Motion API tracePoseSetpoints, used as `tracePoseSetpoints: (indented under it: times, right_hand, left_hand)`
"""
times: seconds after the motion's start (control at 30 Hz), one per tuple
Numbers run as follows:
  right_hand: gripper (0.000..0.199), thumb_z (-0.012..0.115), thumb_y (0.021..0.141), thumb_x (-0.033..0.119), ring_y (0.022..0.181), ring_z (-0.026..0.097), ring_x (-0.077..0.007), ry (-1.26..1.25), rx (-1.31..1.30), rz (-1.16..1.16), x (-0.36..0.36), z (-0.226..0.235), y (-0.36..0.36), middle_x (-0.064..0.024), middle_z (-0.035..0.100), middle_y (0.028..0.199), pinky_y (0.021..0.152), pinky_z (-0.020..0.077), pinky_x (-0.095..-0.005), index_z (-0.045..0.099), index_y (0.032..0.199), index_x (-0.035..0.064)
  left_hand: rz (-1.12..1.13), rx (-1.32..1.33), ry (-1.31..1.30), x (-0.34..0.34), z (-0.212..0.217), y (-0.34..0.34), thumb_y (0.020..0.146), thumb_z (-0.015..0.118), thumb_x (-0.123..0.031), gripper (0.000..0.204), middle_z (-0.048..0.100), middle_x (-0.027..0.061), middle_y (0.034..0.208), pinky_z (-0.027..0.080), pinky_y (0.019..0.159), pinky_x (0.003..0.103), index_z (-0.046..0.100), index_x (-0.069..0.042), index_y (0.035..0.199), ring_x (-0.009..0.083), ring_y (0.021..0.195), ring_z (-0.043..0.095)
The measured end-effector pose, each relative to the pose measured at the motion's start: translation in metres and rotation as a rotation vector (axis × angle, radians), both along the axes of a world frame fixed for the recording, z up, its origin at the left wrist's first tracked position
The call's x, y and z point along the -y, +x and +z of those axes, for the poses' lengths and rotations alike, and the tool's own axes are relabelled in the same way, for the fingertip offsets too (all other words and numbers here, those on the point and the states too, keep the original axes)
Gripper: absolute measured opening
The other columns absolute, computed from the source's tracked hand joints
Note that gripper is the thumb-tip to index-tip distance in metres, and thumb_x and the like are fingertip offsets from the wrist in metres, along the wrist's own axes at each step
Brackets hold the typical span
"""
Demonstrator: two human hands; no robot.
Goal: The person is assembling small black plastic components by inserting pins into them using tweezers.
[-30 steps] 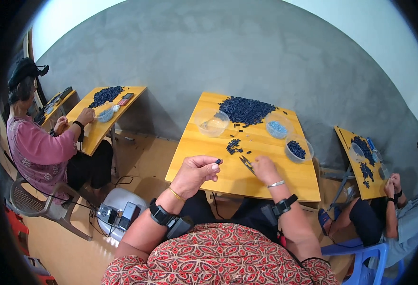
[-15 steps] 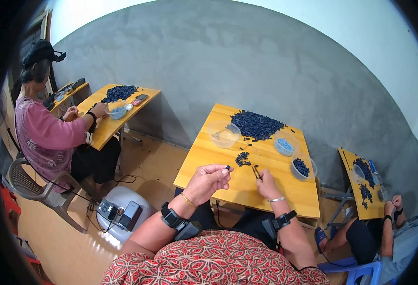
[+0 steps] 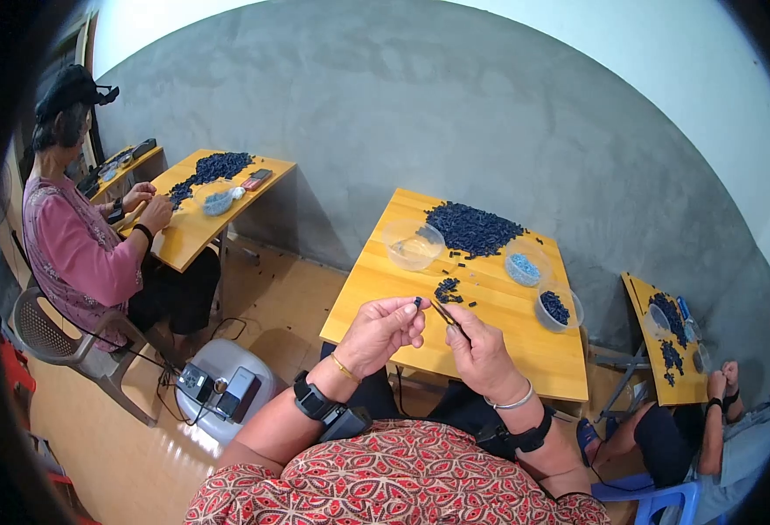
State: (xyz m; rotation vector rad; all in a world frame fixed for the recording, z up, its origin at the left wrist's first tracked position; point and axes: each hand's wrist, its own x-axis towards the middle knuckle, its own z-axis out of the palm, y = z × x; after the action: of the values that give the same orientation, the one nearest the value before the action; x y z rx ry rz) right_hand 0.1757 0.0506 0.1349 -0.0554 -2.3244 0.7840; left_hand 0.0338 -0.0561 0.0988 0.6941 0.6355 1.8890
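Observation:
Between thumb and fingertips, my left hand (image 3: pixel 378 332) pinches a small dark blue piece (image 3: pixel 418 303). My right hand (image 3: pixel 481 354) grips dark tweezers (image 3: pixel 444 313), their tips close beside that piece; whether they touch it or hold anything is too small to tell. Just beyond my hands lies a little cluster of the same dark pieces (image 3: pixel 447 290) on the yellow wooden table (image 3: pixel 376 289). A large heap of dark blue pieces (image 3: pixel 474 229) covers the table's far side.
A clear round tub (image 3: pixel 414 254) stands at the far left of my table. On its right are a tub of light blue bits (image 3: pixel 523 269) and a tub of dark pieces (image 3: pixel 556 308). Two people work at side tables (image 3: pixel 267 179). A grey stool (image 3: pixel 271 385) bears devices with cables.
My right hand has moved left and up with the tweezers, from over the table to the piece in my left hand. My left hand has stayed nearly still.

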Motion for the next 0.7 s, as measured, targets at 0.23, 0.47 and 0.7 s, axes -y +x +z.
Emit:
tracePoseSetpoints:
  times: [0.23,0.47,0.7]
  right_hand:
    - [0.032,0.049,0.076,-0.003,0.066,0.056,-0.0314,0.252,-0.038,-0.045,0.0017,0.0031,-0.002,-0.0155,0.056,0.074,0.058,0.0454,-0.0376,0.05,0.108,0.0047]
    - [0.037,0.05,0.074,-0.004,0.063,0.054,-0.0302,0.301,-0.025,-0.064,0.0026,0.0036,-0.0026,-0.0131,0.053,0.069,0.055,0.0446,-0.0371,0.05,0.11,0.0075]
    - [0.04,0.051,0.073,-0.005,0.061,0.053,-0.0293,0.312,-0.04,-0.059,0.0054,0.0039,-0.0015,-0.0125,0.05,0.067,0.053,0.0429,-0.0379,0.049,0.111,0.0065]
  left_hand:
    - [0.015,-0.042,-0.012,0.0003,0.0007,0.0004,0.088,0.047,-0.009,0.02,0.058,0.0062,0.075,0.049,0.059,0.024,0.056,0.003,0.101,0.0144,0.062,0.056]
    - [0.069,-0.072,-0.011,0.0001,0.0008,0.0024,0.086,0.049,-0.007,0.018,0.059,0.0061,0.075,0.049,0.059,0.024,0.058,0.003,0.098,0.0134,0.063,0.056]
    - [0.112,-0.114,0.018,-0.0002,-0.001,0.0027,0.085,0.051,-0.006,0.016,0.059,0.006,0.076,0.049,0.059,0.024,0.059,0.001,0.098,0.0126,0.065,0.057]
